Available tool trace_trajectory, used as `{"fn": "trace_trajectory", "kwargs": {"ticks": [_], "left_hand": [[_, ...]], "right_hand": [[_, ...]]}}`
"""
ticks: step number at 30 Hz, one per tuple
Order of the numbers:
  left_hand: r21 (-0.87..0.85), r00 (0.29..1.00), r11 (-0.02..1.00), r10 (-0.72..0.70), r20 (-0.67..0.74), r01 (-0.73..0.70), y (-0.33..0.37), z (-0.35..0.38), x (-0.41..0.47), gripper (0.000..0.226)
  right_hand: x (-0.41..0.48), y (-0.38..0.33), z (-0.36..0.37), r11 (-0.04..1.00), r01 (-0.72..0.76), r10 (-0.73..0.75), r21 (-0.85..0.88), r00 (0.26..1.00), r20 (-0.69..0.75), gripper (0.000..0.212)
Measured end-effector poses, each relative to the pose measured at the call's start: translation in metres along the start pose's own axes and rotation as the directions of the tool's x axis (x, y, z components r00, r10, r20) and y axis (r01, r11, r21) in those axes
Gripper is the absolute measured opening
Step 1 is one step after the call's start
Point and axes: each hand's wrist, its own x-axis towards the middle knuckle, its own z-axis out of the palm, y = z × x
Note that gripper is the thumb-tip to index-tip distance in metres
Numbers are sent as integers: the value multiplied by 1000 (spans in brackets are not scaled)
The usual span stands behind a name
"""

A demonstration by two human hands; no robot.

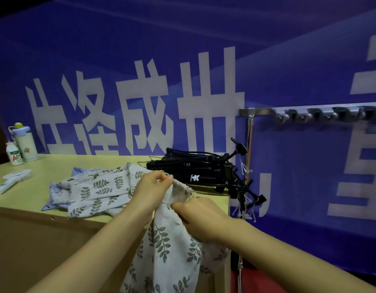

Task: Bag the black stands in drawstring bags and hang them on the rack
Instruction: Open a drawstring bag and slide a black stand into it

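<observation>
A white drawstring bag [163, 248] with a green leaf print hangs in front of the table edge. My left hand [154, 188] pinches its gathered top hem. My right hand [201, 215] grips the bag's mouth on the other side, a little lower. Several more printed bags [94, 187] lie in a heap on the table to the left. Folded black stands [195, 170] are piled at the table's far right corner, just behind my hands. The metal rack [309, 114] with grey hooks runs along the wall at the right, nothing hanging on it.
A pale wooden table [56, 166] carries a water bottle [26, 142], a small drink bottle [13, 154] and a white hand fan [12, 180] at the left. White cable ties [245, 212] hang by the rack's post. A blue banner covers the wall.
</observation>
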Motion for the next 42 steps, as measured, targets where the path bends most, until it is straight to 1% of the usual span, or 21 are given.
{"fn": "trace_trajectory", "kwargs": {"ticks": [2,4,5,6,7,8,9,10,11,13,14,16,19,21,25,27,31,34,36,39,42], "left_hand": [[-21,1000,999,-28,-8,28,-3,-1,5,25],[-35,998,997,-64,-15,64,-9,-5,13,27],[-61,996,994,-93,-15,92,-13,-7,17,27],[-102,992,987,-124,-8,122,-16,-9,22,27],[-153,986,974,-167,4,166,-20,-11,25,26],[-209,977,955,-211,22,211,-23,-13,28,24],[-260,967,932,-251,45,254,-25,-13,30,21],[-300,959,912,-275,60,280,-27,-12,32,18],[-322,955,900,-291,62,295,-29,-11,34,16],[-350,948,883,-310,65,313,-33,-10,40,15],[-361,946,876,-316,73,320,-34,-8,42,15],[-362,941,870,-328,83,335,-39,-6,48,14],[-365,939,867,-333,85,340,-44,-5,55,14],[-373,938,862,-336,88,344,-45,-5,59,15],[-373,937,860,-336,97,347,-47,-5,62,17],[-370,936,861,-337,98,349,-49,-5,63,16],[-374,936,859,-338,94,348,-49,-6,66,17],[-356,936,868,-342,79,347,-47,-5,68,18],[-350,934,868,-347,79,352,-46,-5,67,19],[-356,935,866,-342,93,352,-47,-4,67,19],[-355,936,867,-342,86,349,-48,-4,68,19]], "right_hand": [[6,5,-2,999,22,-20,26,998,-60,11],[13,15,-3,981,-21,65,193,973,-223,23],[18,21,-5,949,-54,159,311,933,-322,28],[23,30,-7,928,-73,243,367,862,-445,33],[30,39,-9,932,-97,292,350,772,-564,37],[37,49,-12,940,-143,318,311,704,-635,36],[45,60,-13,940,-196,335,280,694,-638,31],[53,72,-11,939,-253,344,235,738,-581,26],[61,82,-6,937,-306,349,170,805,-480,24],[79,98,9,931,-365,351,-21,908,-229,34],[85,104,17,924,-367,352,-108,927,-131,40],[94,111,33,907,-367,369,-209,929,-32,46],[99,117,51,880,-392,409,-267,913,7,39],[103,118,58,862,-402,421,-310,907,-6,34],[111,120,64,855,-418,450,-307,892,41,36],[115,122,64,858,-443,476,-259,876,76,36],[122,122,61,821,-566,571,-79,805,160,50],[128,124,61,826,-562,554,-45,794,252,43],[129,123,62,828,-560,544,-30,790,284,44],[128,122,63,833,-552,538,-27,799,270,40],[127,122,62,835,-551,535,17,818,212,44]]}}
